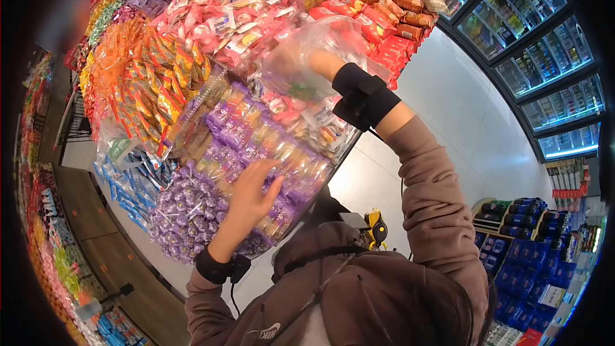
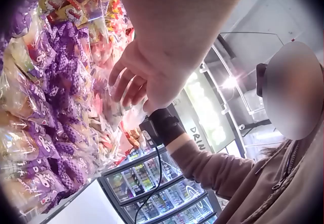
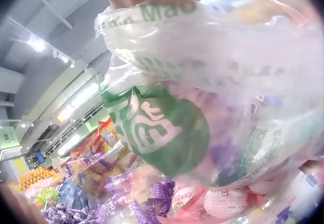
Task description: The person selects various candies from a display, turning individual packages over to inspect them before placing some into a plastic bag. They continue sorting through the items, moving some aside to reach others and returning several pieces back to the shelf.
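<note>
In the head view my left hand [image 1: 252,197] hovers over or rests on purple-wrapped packs [image 1: 240,118], contact unclear, its fingers relaxed and holding nothing. The left wrist view shows this hand [image 2: 152,70] with loosely bent fingers beside the purple packs [image 2: 66,87]. My right hand [image 1: 325,64] is at a clear plastic bag [image 1: 291,57], its fingers hidden by the film. In the right wrist view the bag [image 3: 172,133], printed in green, covers everything below the wrist; purple and pink shapes show through it. Pink-wrapped sweets [image 3: 225,201] lie below the bag.
Purple round-headed sweets [image 1: 186,208], orange packets [image 1: 154,83] and blue packets [image 1: 128,182] share the display. Red packets [image 1: 391,57] are at its far right. Glass-door coolers [image 1: 548,57] line the right side, with blue packs [image 1: 528,263] at lower right and shelves [image 1: 96,224] at left.
</note>
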`<control>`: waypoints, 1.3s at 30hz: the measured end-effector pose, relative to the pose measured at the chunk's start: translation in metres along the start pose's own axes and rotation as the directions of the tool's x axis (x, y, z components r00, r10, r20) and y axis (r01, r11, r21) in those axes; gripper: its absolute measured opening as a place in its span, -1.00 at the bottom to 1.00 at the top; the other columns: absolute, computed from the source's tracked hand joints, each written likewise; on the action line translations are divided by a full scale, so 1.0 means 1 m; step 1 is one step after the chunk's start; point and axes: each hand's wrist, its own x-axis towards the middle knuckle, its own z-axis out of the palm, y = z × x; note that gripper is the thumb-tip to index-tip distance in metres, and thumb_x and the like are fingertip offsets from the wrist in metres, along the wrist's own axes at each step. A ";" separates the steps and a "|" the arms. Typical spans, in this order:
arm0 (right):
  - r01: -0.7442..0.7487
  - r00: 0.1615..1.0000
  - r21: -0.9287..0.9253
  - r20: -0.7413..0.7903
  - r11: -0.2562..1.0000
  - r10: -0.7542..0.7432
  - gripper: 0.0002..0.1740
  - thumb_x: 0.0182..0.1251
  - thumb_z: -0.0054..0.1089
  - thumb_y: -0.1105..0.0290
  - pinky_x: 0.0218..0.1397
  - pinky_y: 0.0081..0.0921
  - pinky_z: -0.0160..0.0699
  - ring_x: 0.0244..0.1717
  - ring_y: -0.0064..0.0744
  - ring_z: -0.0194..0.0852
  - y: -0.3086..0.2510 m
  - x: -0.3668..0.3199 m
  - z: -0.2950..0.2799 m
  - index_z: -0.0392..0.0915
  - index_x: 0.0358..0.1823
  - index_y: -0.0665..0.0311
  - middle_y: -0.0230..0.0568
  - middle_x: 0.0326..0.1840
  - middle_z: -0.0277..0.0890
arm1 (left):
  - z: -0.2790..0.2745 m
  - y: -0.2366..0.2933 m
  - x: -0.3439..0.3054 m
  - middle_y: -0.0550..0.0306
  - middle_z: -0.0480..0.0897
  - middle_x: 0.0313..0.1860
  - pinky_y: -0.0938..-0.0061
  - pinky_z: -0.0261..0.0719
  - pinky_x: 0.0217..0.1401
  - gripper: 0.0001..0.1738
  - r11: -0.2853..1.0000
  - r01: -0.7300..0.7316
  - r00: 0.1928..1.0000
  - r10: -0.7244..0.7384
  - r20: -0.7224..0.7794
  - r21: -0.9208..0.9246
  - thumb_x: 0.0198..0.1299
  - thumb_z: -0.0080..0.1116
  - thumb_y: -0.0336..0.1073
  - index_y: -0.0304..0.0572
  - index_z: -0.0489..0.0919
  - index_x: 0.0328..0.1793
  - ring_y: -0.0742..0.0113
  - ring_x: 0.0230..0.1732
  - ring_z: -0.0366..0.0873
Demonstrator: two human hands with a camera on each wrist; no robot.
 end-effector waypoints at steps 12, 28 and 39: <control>-0.160 0.987 0.107 0.000 0.981 0.161 -0.83 0.05 0.07 0.42 -0.23 -0.28 0.43 -0.33 -0.07 0.48 0.040 -0.023 0.016 0.51 -0.32 0.31 0.05 -0.38 0.51 | 0.015 0.012 0.006 -0.10 0.52 -0.19 0.28 0.40 -0.03 -0.73 0.994 0.102 0.994 -0.101 -0.047 0.031 0.07 0.12 -0.39 -0.29 0.45 -0.08 -0.05 -0.10 0.46; 0.003 0.394 0.633 -0.712 0.774 0.581 -0.85 0.07 0.10 0.67 -0.17 -0.60 0.55 -0.23 -0.49 0.51 -0.011 -0.121 -0.022 0.48 -0.30 0.38 -0.26 -0.28 0.47 | 0.033 0.004 0.016 -0.05 0.55 -0.17 0.37 0.40 0.00 -0.77 0.969 0.246 0.968 -0.245 -0.058 0.011 0.09 0.10 -0.42 -0.30 0.47 -0.10 0.05 -0.07 0.49; 0.154 0.249 0.607 -0.788 0.780 0.564 -0.82 0.12 0.07 0.74 -0.10 -0.64 0.48 -0.19 -0.53 0.46 -0.092 -0.141 -0.042 0.42 -0.23 0.43 -0.19 -0.19 0.45 | -0.007 0.007 0.005 -0.04 0.53 -0.13 0.36 0.40 -0.01 -0.73 0.984 0.158 0.987 -0.160 0.023 0.085 0.06 0.11 -0.44 -0.27 0.48 -0.07 0.02 -0.06 0.48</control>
